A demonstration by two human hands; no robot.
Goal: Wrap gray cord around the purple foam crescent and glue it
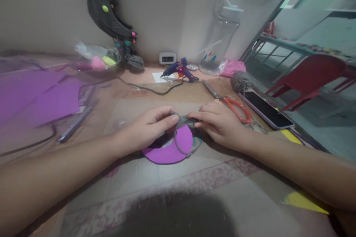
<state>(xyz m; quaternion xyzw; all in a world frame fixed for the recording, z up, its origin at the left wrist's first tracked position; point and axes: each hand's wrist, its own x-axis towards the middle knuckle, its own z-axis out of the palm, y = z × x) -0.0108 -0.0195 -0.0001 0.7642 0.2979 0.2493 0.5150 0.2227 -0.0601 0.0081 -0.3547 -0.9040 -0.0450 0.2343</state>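
Observation:
A purple crescent-shaped cutout (167, 155) lies on the table in front of me, its upper tip partly wound with grey yarn (182, 120). My left hand (155, 122) pinches the wrapped end between thumb and fingers. On the other side, my right hand (213, 118) has its fingers closed on the grey yarn near the same tip. A loose loop of that yarn hangs over the purple face and past its right edge. The fingers hide part of the crescent's upper end.
Orange-handled scissors (236, 109) lie just beyond my right hand, beside a phone (265, 109) and a grey yarn ball (241, 81). A blue glue gun (179, 69) with a red light stands behind, its cord running left. Purple sheets (39, 96) and a pen-like stick (75, 124) are at left.

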